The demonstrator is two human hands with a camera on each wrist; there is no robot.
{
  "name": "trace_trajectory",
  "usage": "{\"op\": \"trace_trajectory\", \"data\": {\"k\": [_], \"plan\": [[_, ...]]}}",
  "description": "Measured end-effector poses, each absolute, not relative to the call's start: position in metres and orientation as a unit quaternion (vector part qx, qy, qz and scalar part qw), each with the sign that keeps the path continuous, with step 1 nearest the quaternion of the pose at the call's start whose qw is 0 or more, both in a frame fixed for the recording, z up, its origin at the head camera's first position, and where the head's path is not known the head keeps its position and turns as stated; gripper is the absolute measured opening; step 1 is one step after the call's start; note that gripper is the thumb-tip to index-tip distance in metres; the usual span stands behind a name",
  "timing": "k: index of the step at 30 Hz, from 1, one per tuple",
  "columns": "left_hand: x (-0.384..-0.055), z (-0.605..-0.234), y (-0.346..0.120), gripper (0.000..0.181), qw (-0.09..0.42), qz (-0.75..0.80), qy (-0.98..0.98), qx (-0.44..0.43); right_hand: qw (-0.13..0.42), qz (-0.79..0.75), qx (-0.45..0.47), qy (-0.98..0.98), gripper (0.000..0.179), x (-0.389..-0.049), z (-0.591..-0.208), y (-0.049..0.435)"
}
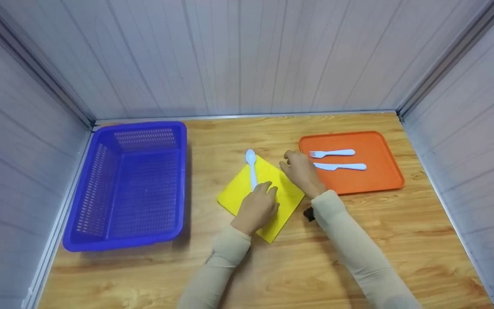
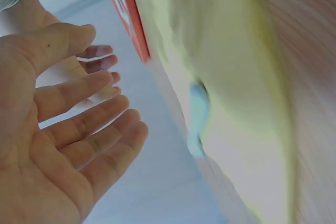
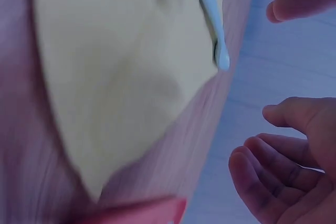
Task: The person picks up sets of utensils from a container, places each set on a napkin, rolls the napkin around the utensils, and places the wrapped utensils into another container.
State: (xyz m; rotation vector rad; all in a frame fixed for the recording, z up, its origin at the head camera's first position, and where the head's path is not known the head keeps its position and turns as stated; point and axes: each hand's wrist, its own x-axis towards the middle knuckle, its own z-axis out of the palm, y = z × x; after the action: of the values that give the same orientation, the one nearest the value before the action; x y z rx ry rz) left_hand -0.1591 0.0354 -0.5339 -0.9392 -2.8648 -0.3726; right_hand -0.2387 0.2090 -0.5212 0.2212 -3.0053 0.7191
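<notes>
A yellow napkin [image 1: 287, 195] lies on the table with one corner pointing toward the back wall. On it rests a light blue spoon [image 1: 252, 165], its bowl past the napkin's far edge. My left hand [image 1: 257, 209] hovers over the napkin near the spoon's handle; in the left wrist view its fingers [image 2: 100, 135] are spread and hold nothing. My right hand [image 1: 302, 171] is above the napkin's right corner, beside the orange tray [image 1: 375, 148]. In the right wrist view its fingers [image 3: 252, 182] bend loosely around nothing.
A light blue fork [image 1: 335, 152] and knife [image 1: 345, 166] lie on the orange tray at the right. The deep blue basket [image 1: 182, 184] stands on the left. Panel walls enclose the wooden table [image 1: 247, 133] at the back and sides. A small dark object [image 1: 309, 214] shows by the right cuff.
</notes>
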Motion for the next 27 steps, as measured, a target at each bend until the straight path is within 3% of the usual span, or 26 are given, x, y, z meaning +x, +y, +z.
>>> {"op": "trace_trajectory", "data": {"k": [13, 27], "plan": [[-0.161, -0.546, 0.115, 0.031, 0.07, -0.105, -0.911, -0.392, 0.032, 0.192, 0.052, -0.98, 0.024, -0.233, -0.521, 0.308], [-0.162, -0.559, 0.152, 0.039, -0.004, -0.035, -0.91, -0.413, 0.009, 0.116, 0.05, -0.992, 0.018, -0.235, -0.551, 0.372]]}}
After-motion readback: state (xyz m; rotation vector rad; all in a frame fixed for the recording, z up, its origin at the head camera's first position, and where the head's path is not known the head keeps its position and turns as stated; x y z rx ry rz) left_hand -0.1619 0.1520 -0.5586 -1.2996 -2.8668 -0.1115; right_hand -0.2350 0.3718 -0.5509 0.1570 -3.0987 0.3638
